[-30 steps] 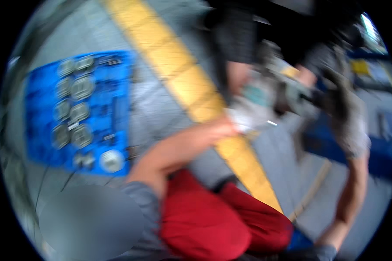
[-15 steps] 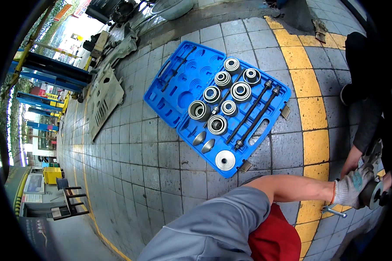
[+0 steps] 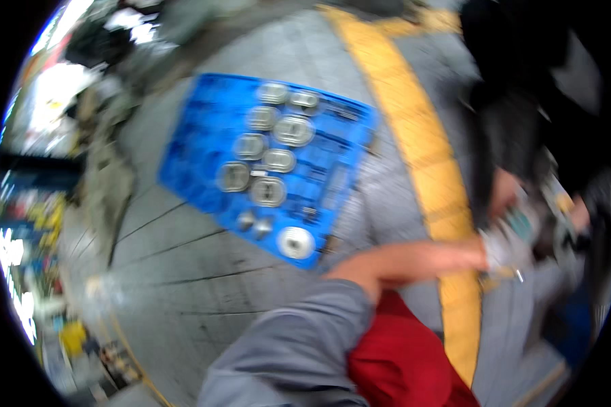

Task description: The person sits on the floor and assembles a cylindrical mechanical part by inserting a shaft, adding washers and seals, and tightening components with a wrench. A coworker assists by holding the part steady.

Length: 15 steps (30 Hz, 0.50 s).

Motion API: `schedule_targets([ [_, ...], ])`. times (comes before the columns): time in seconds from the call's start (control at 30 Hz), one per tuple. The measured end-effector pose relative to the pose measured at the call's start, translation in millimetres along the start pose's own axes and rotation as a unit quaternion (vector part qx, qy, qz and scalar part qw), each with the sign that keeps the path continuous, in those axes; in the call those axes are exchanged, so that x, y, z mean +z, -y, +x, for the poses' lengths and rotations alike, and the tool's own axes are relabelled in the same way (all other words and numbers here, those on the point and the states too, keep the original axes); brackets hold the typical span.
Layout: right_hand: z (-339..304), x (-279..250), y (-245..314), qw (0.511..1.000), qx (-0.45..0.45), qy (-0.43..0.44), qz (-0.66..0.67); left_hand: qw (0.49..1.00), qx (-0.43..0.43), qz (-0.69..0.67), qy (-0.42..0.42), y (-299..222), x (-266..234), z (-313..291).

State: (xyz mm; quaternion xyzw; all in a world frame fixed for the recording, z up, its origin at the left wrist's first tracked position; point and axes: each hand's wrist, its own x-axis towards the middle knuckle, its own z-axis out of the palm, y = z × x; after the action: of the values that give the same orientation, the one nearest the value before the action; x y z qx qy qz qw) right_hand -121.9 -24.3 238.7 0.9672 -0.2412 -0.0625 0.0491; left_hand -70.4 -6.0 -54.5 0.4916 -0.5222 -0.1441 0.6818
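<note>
My left arm, grey-sleeved, reaches to the right, and its hand (image 3: 512, 247) wears a pale knitted glove with a green patch. Motion blur smears the fingers, but they appear closed on a dark round metal sleeve (image 3: 545, 241) at the right side. A co-worker's bare hand (image 3: 504, 193) is just beyond my glove, and another bare hand (image 3: 580, 216) is to its right. Below my glove, a blurred bolt (image 3: 518, 274) shows on the floor. My right hand is not in view.
An open blue tool case (image 3: 197, 115) lies on the grey tiles, holding several round metal sleeves, rods and a pale stepped disc (image 3: 296, 243). A yellow floor stripe (image 3: 424, 152) runs between it and the co-worker. A flat metal panel (image 3: 105, 197) lies left of the case.
The whole view has swung and blurred; case and stripe now appear further left. My gloved hand stays beside the co-worker's hands, with the metal sleeve showing less clearly.
</note>
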Motion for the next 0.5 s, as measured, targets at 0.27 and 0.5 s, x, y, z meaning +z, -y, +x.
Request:
schedule_targets([
  [0.27,-18.9,34.7,-55.2,0.998,0.002,-0.057,0.04,0.995,0.032,0.089,-0.011,-8.8,-8.8,11.9],
  [0.5,-8.6,25.1,-19.0,0.997,0.034,-0.009,0.062,0.999,0.015,0.037,0.019,-8.7,-41.1,5.3],
])
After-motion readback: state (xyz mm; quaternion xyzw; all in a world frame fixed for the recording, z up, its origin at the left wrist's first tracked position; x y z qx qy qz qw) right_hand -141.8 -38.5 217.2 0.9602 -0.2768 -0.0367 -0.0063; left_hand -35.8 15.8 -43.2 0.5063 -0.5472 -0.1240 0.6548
